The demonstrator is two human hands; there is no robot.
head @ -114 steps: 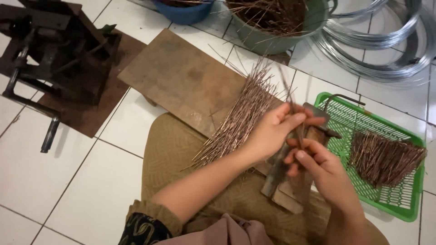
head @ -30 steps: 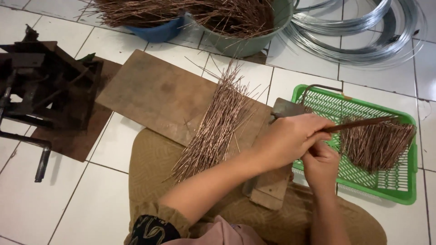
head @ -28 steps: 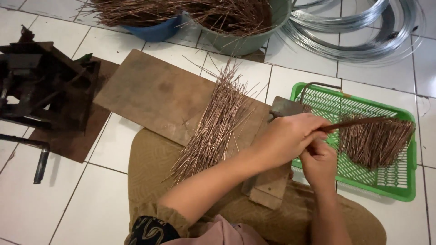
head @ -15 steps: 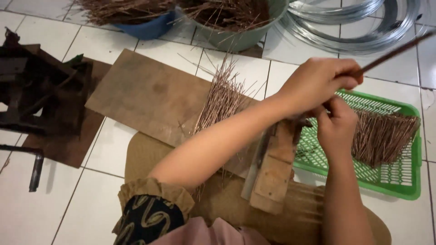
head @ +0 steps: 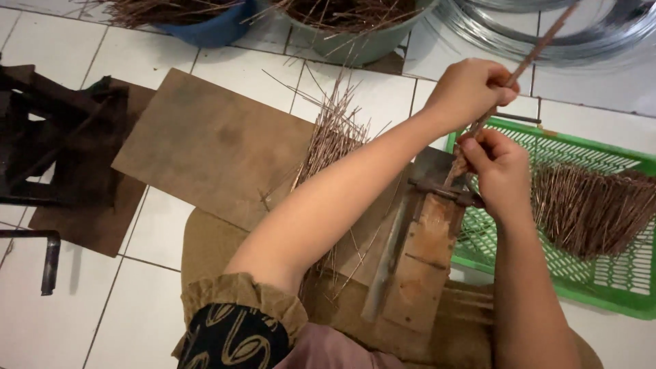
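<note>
A white tiled floor (head: pixel 82 321) fills the view, and a brown board (head: pixel 212 147) lies flat on it, with a loose pile of thin copper-coloured wires (head: pixel 331 137) spread over its right end. To the far left stands a dark metal machine (head: pixel 48 130) on a brown mat. Along the top edge sit a grey basin (head: pixel 362 41) and a blue bowl (head: pixel 205 31), both holding more cut wire, and coils of shiny steel wire (head: pixel 547 41) lie at the top right. A green plastic basket (head: pixel 608 287) rests on the floor at the right, with a fan-shaped heap of wire pieces (head: pixel 594 212) lying inside it. Just left of the basket, touching the board's edge, is a small wooden block with a metal bar (head: pixel 420 253) across it, set on brown cloth.

The left hand (head: pixel 471 89) is raised above the basket's near corner, its fingers curled tight around a small bundle of wires (head: pixel 529 51) that slants up toward the top right. The right hand (head: pixel 502 171) sits just below it, over the top end of the wooden block, fingers pinched closed on the lower end of the same bundle where it meets the block. The two hands are nearly touching.
</note>
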